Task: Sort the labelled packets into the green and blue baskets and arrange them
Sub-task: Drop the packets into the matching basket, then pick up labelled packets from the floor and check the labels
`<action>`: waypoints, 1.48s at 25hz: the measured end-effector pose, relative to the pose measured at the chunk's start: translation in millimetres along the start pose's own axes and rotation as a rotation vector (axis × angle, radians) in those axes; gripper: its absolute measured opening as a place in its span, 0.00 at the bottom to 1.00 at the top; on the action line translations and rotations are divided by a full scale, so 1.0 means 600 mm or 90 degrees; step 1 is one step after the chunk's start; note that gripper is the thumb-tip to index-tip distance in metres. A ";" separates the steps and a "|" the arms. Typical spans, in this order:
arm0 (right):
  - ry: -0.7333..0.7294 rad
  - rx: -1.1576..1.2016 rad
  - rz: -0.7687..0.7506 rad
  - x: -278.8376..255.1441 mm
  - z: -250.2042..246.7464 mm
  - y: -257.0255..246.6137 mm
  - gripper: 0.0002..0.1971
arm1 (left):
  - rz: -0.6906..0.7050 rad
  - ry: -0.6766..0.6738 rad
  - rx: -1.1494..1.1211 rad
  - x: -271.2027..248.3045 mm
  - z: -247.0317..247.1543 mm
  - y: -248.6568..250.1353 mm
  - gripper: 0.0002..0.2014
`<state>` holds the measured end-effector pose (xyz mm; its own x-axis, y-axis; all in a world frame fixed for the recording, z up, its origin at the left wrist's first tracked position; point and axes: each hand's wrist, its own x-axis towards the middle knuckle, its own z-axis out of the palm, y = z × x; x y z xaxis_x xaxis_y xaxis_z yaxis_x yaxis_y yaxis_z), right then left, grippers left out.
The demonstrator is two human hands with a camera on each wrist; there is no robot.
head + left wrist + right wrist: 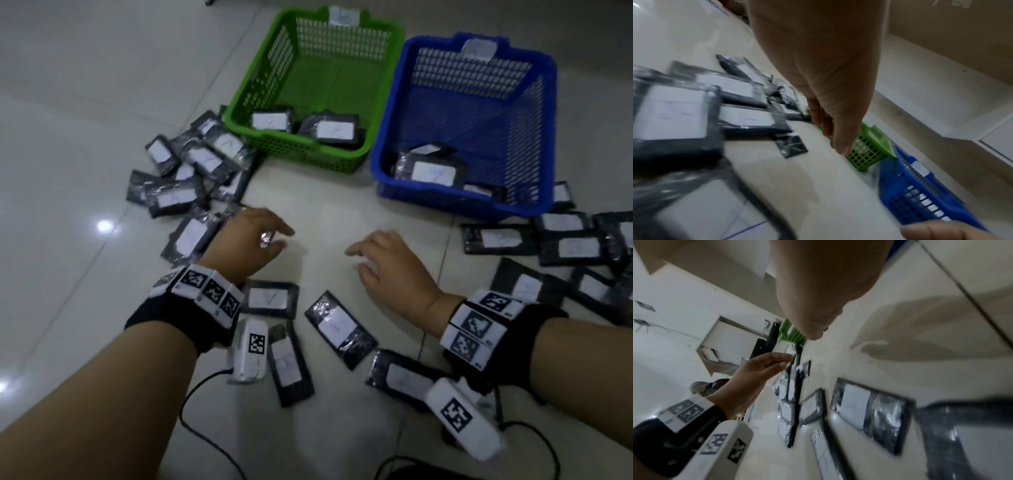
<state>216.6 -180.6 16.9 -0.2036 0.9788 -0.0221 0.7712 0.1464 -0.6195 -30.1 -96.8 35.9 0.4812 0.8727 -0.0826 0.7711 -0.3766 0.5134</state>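
My left hand (253, 240) hovers palm down over the floor, fingers loosely extended and holding nothing. A small shiny black packet (791, 147) lies on the tiles just under it. My right hand (387, 267) hovers a little to the right with its fingers spread, also empty. The green basket (301, 150) holds two labelled packets (270, 120). The blue basket (445, 202) to its right holds a labelled packet (431, 171) in its near left corner, with others beside and behind it. Loose black packets with white labels (339, 325) lie on the floor near my wrists.
A heap of packets (191, 164) sits left of the green basket. Another spread of packets (565, 240) lies right of and below the blue basket. Camera cables (191, 411) trail across the floor near my forearms. A wall and cabinet base stand beyond the baskets.
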 end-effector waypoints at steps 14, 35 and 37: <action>-0.344 -0.073 0.245 -0.009 0.079 -0.067 0.14 | -0.004 -0.182 0.111 -0.106 0.045 -0.078 0.29; 0.037 -0.057 0.258 0.146 -0.193 0.205 0.22 | 0.022 0.066 -0.423 0.203 0.038 0.176 0.18; 0.100 -0.057 0.268 0.125 -0.200 0.203 0.21 | 0.062 0.065 -0.335 0.229 0.057 0.198 0.18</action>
<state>367.6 -72.3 33.9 0.2272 0.9646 -0.1338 0.8176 -0.2636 -0.5119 141.9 -32.5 56.7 0.4774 0.8769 0.0563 0.3995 -0.2737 0.8749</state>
